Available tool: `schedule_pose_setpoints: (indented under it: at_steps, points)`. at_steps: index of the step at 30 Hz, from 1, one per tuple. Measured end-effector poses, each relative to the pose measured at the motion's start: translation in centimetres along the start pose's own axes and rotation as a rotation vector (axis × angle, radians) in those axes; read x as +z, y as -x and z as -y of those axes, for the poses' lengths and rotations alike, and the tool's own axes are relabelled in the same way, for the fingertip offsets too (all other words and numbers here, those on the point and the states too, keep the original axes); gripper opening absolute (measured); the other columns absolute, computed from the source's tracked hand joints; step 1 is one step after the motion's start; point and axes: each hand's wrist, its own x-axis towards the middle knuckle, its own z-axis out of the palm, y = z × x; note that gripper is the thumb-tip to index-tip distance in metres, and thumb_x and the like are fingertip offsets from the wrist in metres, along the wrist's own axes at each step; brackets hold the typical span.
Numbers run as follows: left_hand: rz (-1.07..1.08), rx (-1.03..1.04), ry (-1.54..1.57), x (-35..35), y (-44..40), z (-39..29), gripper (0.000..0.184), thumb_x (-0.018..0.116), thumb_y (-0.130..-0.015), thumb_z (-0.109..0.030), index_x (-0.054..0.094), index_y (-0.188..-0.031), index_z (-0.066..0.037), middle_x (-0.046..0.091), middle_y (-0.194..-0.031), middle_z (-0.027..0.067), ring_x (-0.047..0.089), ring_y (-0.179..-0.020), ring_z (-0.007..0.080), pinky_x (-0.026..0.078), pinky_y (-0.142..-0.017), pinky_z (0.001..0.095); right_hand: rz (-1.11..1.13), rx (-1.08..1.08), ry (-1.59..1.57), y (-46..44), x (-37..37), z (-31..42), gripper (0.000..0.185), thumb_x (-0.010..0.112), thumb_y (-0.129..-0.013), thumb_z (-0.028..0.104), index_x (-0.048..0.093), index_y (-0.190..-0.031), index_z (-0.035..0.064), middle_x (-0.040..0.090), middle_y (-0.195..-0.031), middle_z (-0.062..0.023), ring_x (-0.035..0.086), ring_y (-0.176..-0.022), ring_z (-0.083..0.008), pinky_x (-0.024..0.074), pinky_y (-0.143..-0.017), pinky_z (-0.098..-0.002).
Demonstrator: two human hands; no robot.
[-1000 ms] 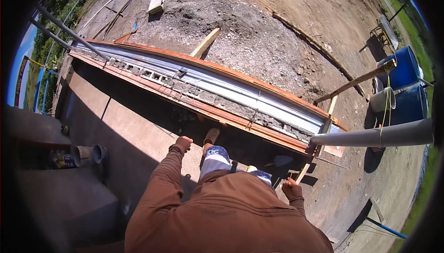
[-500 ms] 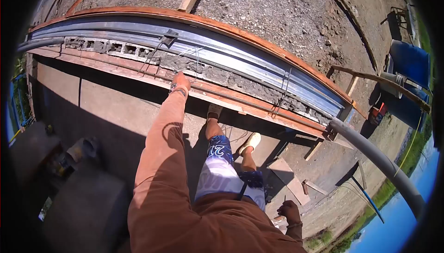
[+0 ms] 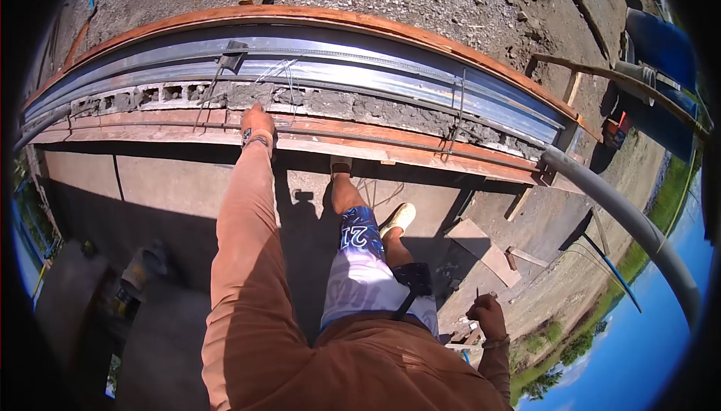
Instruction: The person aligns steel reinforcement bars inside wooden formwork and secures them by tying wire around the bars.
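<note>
Running left to right across the front in a shallow bow: a formwork board (image 3: 360, 127) with a ribbed rebar (image 3: 323, 134) lengthwise along it, then, just beyond, a mortar-topped row of hollow concrete blocks (image 3: 323, 102) and long metal sheets (image 3: 345, 66). Left of the middle, right at the rebar and board: the left hand (image 3: 258, 122), back upward at the end of an outstretched arm, much nearer to both than the right; too hidden underneath to tell whether gripping or only resting. On the near side of the board's edge, with room for the arm: concrete floor (image 3: 173, 171), part sunlit, part shaded, and a pale clog (image 3: 399, 218). Farther right, low and well back from the rebar: the right hand (image 3: 488, 316), curled around what looks like a thin dark rod (image 3: 478, 292). Ahead of that hand, a plywood offcut (image 3: 473, 242). Tighter at the rebar's right end, with a grey pipe (image 3: 627, 216) close by; beyond, a blue barrel (image 3: 662, 45)
</note>
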Motion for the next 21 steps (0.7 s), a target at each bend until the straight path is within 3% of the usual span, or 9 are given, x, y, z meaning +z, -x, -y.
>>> schedule_pose_setpoints:
  at_steps: [2,4,6,8,9,11,16,18,21]
  points:
    - [-0.064,0.052,-0.055,-0.5,0.8,1.0,0.022,0.062,-0.074,-0.018,0.062,-0.090,-0.002,0.062,-0.091,0.0223,0.060,-0.088,0.0396,0.048,-0.076,0.0441,0.000,0.085,-0.024,0.0,0.1,-1.7,0.029,0.045,-0.070,-0.003,0.047,-0.098,-0.0010,0.059,-0.071,-0.0143,0.062,-0.062,-0.0223,0.0529,-0.059,-0.0306]
    - [-0.038,0.003,0.190,-0.8,1.5,2.3,0.021,0.067,-0.071,-0.021,0.061,-0.076,-0.001,0.064,-0.078,0.0207,0.062,-0.078,0.0376,0.048,-0.069,0.0430,0.048,0.101,-0.144,0.5,1.0,-0.5,0.035,0.045,-0.070,-0.003,0.046,-0.105,-0.0020,0.060,-0.074,-0.0163,0.063,-0.065,-0.0235,0.0540,-0.061,-0.0314]
    - [-0.022,0.080,0.345,-3.1,5.6,1.2,0.025,0.068,-0.070,-0.023,0.059,-0.069,0.001,0.062,-0.068,0.0199,0.061,-0.064,0.0350,0.047,-0.061,0.0410,0.045,-0.001,-0.007,-0.6,1.3,-1.9,0.017,0.047,-0.069,0.002,0.052,-0.086,-0.0016,0.057,-0.074,-0.0113,0.058,-0.064,-0.0209,0.0510,-0.060,-0.0324]
    - [0.095,0.196,0.348,-6.8,12.2,-3.1,0.024,0.068,-0.073,-0.014,0.051,-0.062,-0.002,0.061,-0.062,0.0106,0.057,-0.055,0.0168,0.046,-0.053,0.0323,-0.035,-0.148,0.241,-1.7,2.1,-1.6,0.009,0.050,-0.070,0.006,0.051,-0.077,0.0003,0.053,-0.069,-0.0063,0.052,-0.061,-0.0166,0.0450,-0.057,-0.0317]
    - [0.369,0.090,0.804,-5.9,14.9,-3.8,0.023,0.065,-0.075,-0.006,0.046,-0.062,-0.003,0.060,-0.062,0.0084,0.055,-0.056,0.0117,0.045,-0.050,0.0284,-0.027,-0.195,0.316,-2.4,2.4,-1.2,0.008,0.050,-0.072,0.008,0.050,-0.076,0.0005,0.052,-0.068,-0.0050,0.050,-0.062,-0.0146,0.0431,-0.057,-0.0307]
    - [0.658,0.250,0.788,-5.2,20.7,-6.1,0.024,0.064,-0.076,0.000,0.044,-0.063,-0.004,0.057,-0.061,0.0074,0.056,-0.057,0.0128,0.045,-0.051,0.0273,0.034,-0.344,0.235,-2.3,2.8,1.6,0.010,0.053,-0.075,0.010,0.051,-0.075,0.0004,0.050,-0.066,-0.0021,0.046,-0.063,-0.0110,0.0413,-0.059,-0.0285]
    - [0.928,0.866,0.233,-5.3,37.5,-14.7,0.014,0.067,-0.075,-0.009,0.054,-0.073,-0.005,0.061,-0.067,0.0059,0.060,-0.061,0.0156,0.046,-0.057,0.0297,0.170,-0.653,0.068,-7.1,2.5,1.2,0.022,0.058,-0.086,0.024,0.060,-0.088,0.0016,0.057,-0.071,-0.0016,0.049,-0.065,-0.0077,0.0407,-0.061,-0.0259]
    - [0.753,1.104,0.019,-6.4,43.5,-18.4,0.011,0.064,-0.076,-0.014,0.058,-0.078,-0.005,0.063,-0.071,0.0106,0.063,-0.066,0.0250,0.048,-0.060,0.0340,0.370,-0.688,0.088,-7.7,1.7,1.3,0.024,0.057,-0.088,0.026,0.061,-0.091,0.0017,0.059,-0.073,-0.0023,0.051,-0.065,-0.0084,0.0413,-0.062,-0.0254]
    - [0.752,1.088,-0.029,-6.2,46.8,-20.6,0.013,0.060,-0.078,-0.019,0.059,-0.084,-0.007,0.063,-0.075,0.0135,0.063,-0.073,0.0310,0.049,-0.064,0.0383,0.613,-0.725,0.181,-7.0,-1.6,1.6,0.025,0.055,-0.090,0.025,0.062,-0.094,0.0015,0.062,-0.076,-0.0034,0.054,-0.066,-0.0100,0.0433,-0.064,-0.0250]
